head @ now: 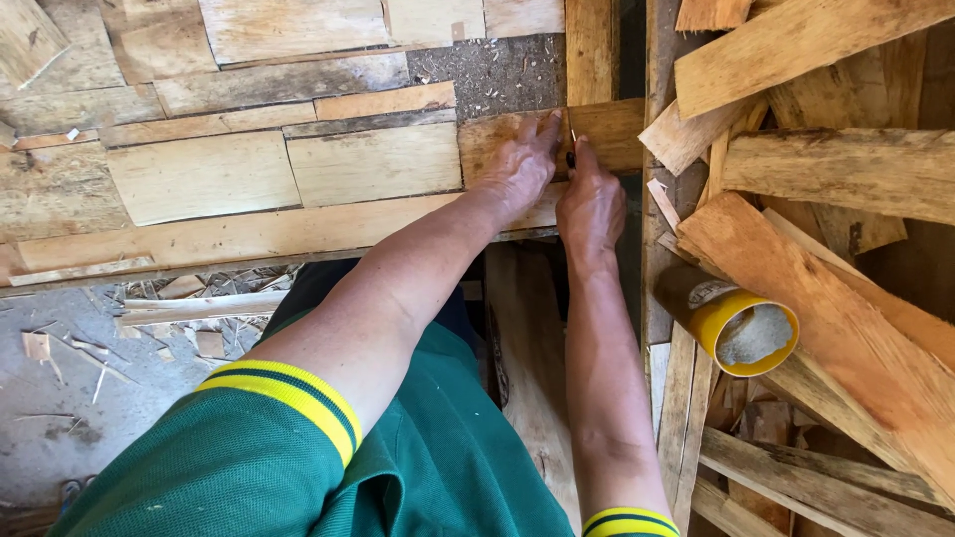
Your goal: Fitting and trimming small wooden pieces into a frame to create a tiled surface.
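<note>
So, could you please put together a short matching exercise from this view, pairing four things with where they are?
Things:
1. left hand
2. right hand
3. yellow tin
4. wood scraps

Places:
A. lying on its side among the planks at the right, open end showing
B. flat on the small board at the top centre
C. scattered on the grey floor at the lower left
D. pinching a thin dark tool, seemingly a nail, against the board's edge

Pairs: 1-B, 2-D, 3-A, 4-C
</note>
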